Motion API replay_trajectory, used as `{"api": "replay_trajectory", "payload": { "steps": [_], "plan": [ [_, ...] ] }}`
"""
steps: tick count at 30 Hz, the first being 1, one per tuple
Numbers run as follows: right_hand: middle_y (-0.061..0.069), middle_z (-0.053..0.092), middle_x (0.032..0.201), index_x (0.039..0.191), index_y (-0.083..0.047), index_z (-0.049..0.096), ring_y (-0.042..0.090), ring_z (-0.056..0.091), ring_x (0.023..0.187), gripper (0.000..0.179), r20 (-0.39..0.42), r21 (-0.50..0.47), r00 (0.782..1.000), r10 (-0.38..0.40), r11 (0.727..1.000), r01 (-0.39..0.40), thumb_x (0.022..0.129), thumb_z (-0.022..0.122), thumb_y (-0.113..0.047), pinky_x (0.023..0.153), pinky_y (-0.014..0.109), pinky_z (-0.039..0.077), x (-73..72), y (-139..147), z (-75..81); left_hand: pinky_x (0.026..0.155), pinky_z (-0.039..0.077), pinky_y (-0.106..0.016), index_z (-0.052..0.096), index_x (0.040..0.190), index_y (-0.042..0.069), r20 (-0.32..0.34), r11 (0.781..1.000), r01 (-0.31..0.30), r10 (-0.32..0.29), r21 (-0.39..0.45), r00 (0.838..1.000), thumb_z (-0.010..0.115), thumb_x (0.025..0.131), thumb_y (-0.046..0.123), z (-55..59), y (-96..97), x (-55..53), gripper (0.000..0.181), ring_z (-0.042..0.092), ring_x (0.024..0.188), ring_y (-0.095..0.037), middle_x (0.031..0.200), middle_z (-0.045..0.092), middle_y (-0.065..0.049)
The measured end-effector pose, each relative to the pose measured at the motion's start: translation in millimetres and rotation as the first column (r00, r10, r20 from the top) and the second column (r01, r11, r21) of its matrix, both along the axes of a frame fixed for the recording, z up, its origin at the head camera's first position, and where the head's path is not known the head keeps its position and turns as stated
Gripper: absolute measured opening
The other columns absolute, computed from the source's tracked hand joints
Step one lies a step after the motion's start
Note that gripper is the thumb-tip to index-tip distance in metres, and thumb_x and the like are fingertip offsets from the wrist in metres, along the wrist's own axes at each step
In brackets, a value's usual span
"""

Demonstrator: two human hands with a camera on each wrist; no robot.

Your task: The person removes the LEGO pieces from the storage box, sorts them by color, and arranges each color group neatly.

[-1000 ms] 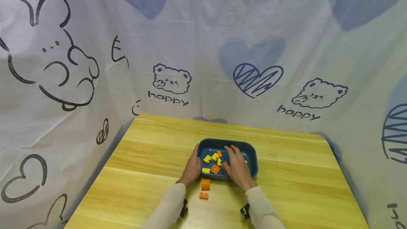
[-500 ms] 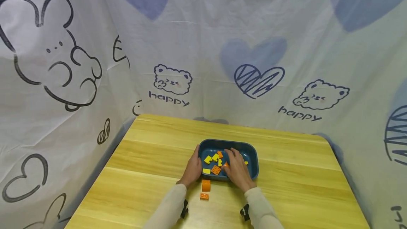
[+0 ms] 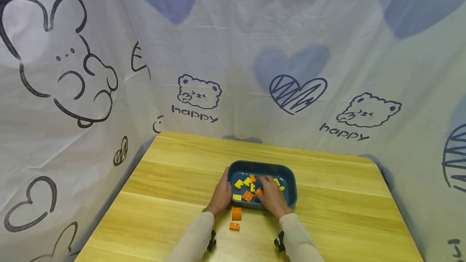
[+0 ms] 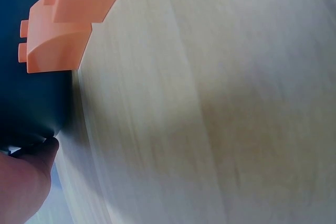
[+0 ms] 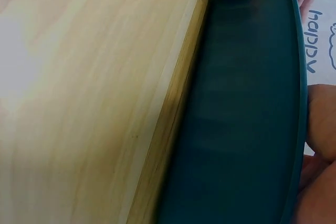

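Observation:
A dark blue rectangular tray [image 3: 262, 165] stands on the table, with loose toy building bricks inside. My left hand [image 3: 221, 193] lies along its left outer wall with extended fingers; its thumb [image 4: 39, 156] touches the wall in the left wrist view. My right hand [image 3: 272, 195] reaches over the near rim, fingers bent down among the bricks. Beside its thumb lies an orange brick [image 3: 259, 191]; I cannot tell whether the fingers grip one. Left of it are an orange square brick [image 3: 248, 196] and several yellow bricks [image 3: 238, 184]. More yellow bricks [image 3: 277, 181] lie right of the fingers.
In front of the tray, an orange curved brick [image 3: 236, 214] and a small orange brick [image 3: 234, 226] sit on the wooden table [image 3: 174, 173]. White printed cloth [image 3: 240, 64] hangs behind the table and along both sides.
The right hand's fingers have drawn in and dipped lower among the bricks, showing more yellow bricks at the right. The left hand stays at the tray wall.

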State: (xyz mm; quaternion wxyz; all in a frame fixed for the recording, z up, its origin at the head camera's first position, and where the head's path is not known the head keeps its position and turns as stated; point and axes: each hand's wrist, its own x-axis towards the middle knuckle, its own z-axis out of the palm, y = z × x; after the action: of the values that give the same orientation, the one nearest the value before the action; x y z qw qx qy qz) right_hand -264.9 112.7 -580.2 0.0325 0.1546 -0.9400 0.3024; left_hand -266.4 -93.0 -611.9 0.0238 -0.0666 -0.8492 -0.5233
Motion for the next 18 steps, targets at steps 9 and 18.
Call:
{"api": "replay_trajectory", "payload": {
  "steps": [9,18],
  "plan": [
    [0.015,0.07,0.104,0.105,0.0,0.076,0.029,0.065,0.095,0.026,0.048,0.026,0.999,0.026,0.999,-0.027,0.082,0.087,-0.002,0.08,0.044,0.06,-8.1,1.1,-2.9,0.122,0.026,-0.058,0.018,0.16,-0.013,-0.019,1.0,0.017,-0.017,0.0,1.0,0.034,0.106,-0.006,-1.8,0.8,-2.8,0.057,0.029,0.15,-0.046,0.164,0.026,-0.032],
    [0.012,0.075,0.097,0.095,0.0,0.077,0.029,0.069,0.092,0.013,0.105,-0.015,0.993,0.05,0.999,-0.049,0.084,0.083,0.003,0.079,0.043,0.061,-12.2,-0.9,-2.3,0.123,0.024,-0.057,0.017,0.161,-0.011,-0.002,1.0,0.015,-0.015,0.015,1.0,0.035,0.106,-0.004,-1.2,-2.4,-2.8,0.058,0.027,0.152,-0.044,0.165,0.024,-0.03]
  ]
}}
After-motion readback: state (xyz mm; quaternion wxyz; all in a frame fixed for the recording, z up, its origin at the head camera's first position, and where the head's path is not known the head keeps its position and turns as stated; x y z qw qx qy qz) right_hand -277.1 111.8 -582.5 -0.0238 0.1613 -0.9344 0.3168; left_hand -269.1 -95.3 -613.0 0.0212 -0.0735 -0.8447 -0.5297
